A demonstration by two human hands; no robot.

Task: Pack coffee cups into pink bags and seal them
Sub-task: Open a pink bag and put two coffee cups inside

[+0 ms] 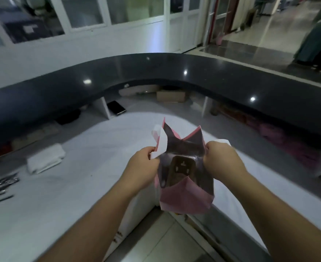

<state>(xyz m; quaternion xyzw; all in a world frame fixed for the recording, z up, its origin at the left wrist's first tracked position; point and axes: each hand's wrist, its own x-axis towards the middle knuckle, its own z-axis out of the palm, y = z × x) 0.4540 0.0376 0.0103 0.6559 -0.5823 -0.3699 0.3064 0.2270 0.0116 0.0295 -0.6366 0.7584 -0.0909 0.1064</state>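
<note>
White tabletop (91, 167) lies under the pink bag (186, 199), which stands upright between my hands with its mouth spread. Inside sits what looks like a brown cup (182, 167). My left hand (142, 167) and right hand (222, 157) pinch opposite rim edges.

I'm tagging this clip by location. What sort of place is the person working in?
Probably a shop or café service counter. A curved dark counter wraps around a white worktop, with storage shelves below and a tiled hall beyond. Both hands, left and right, hold open a pink bag.
</note>
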